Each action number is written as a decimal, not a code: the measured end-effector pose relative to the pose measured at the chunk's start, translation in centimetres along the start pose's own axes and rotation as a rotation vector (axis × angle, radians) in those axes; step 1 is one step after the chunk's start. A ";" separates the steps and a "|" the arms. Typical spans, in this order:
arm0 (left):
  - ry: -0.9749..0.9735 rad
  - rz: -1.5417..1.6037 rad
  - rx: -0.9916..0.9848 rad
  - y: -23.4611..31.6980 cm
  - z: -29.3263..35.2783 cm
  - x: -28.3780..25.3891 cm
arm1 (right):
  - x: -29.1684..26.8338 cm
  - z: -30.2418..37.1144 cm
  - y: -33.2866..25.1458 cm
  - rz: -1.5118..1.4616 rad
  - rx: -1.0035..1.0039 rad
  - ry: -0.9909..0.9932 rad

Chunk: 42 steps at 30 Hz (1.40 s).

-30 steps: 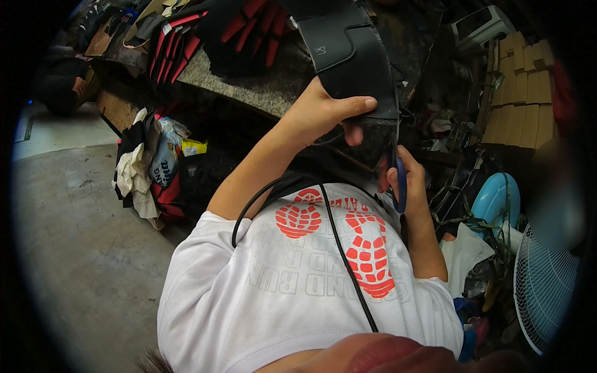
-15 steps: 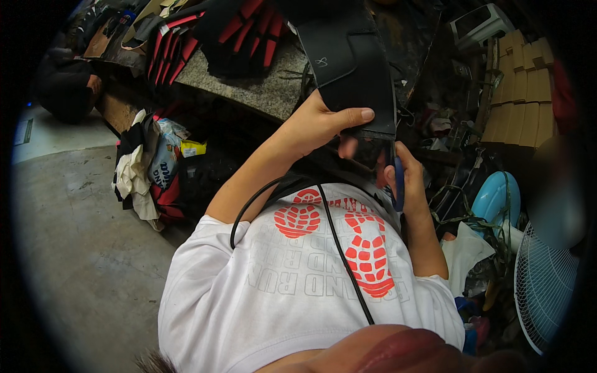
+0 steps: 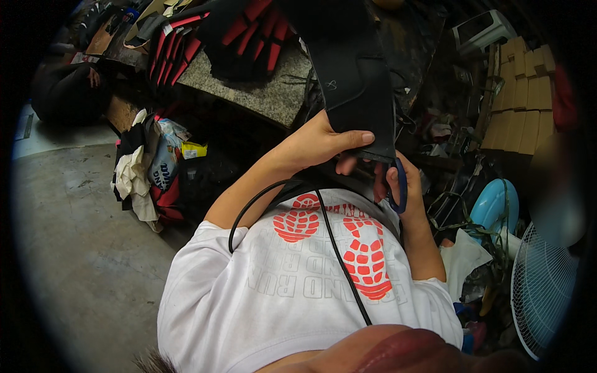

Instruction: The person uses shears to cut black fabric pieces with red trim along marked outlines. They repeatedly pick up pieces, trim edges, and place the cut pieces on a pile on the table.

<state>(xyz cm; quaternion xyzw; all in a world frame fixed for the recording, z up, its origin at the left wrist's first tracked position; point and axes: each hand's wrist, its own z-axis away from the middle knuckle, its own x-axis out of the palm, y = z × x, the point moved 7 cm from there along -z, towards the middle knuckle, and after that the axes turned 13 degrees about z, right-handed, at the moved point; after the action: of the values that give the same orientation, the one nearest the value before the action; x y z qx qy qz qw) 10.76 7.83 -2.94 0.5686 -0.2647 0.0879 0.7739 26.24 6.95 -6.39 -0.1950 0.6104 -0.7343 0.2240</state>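
Over on the speckled counter, red-and-black pieces sprawl across the surface, and here's another bunch, red strips, fanned out at its left end. Below the near edge, a cloth pile slumps beside the bare concrete floor, a blue-and-white bag in among it, a yellow packet right there too! Past that left end, a person in black. Swing well beyond the right corner: white stool, brown boxes stacked in rows, a round blue object, white cloth, and a fan behind its wire guard.
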 end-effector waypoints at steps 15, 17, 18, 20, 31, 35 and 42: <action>0.012 -0.099 -0.031 -1.3 1.0 -0.9 | 0.8 -0.3 -0.5 -0.006 -0.002 -0.028; 0.007 -0.115 -0.066 -1.4 1.1 -0.9 | 0.8 -0.5 -0.8 0.012 -0.020 -0.023; -0.007 -0.122 -0.082 -1.5 1.2 -0.9 | 0.8 -0.6 -1.0 0.024 -0.041 -0.016; -0.025 -0.156 -0.104 -1.6 1.4 -0.8 | 0.8 -0.8 -1.5 0.038 -0.062 -0.002; 0.121 -0.142 0.396 0.9 1.7 -2.5 | -0.4 -0.5 -0.9 0.001 0.038 -0.029; 0.125 0.355 0.537 2.2 1.1 -4.9 | -0.8 0.0 -0.5 0.015 0.047 -0.054; 0.251 0.242 0.457 4.7 0.0 -6.7 | -0.8 0.2 -0.2 -0.003 0.059 -0.123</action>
<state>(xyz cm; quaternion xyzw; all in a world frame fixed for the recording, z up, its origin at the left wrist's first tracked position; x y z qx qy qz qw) 3.04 10.49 -2.47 0.6773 -0.2062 0.3064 0.6364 26.99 7.28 -6.20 -0.2342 0.5734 -0.7388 0.2655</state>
